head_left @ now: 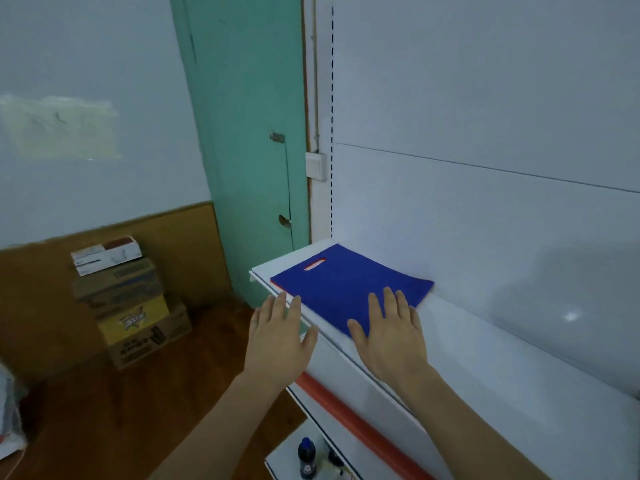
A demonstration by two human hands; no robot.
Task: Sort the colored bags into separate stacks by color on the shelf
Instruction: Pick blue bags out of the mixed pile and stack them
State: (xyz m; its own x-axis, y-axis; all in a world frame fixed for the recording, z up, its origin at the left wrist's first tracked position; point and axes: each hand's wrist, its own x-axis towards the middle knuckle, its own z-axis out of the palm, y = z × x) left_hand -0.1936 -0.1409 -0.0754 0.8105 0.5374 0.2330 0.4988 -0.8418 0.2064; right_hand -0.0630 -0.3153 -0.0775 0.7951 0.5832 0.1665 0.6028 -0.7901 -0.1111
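Fingers flat: right hand [384,336] is pressing blue bag [346,285] onto shelf [485,358], pinning the stack; left hand [277,337] is hovering beside it, holding nothing.

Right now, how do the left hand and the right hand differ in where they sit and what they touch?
The right hand lies flat on the flat blue fabric bag; the left hand is off the bag, at the front edge of the white shelf. The right hand's fingers overlap the bag's near corner; whether the left hand touches the shelf edge is unclear. Both are open with straight fingers, palms down.
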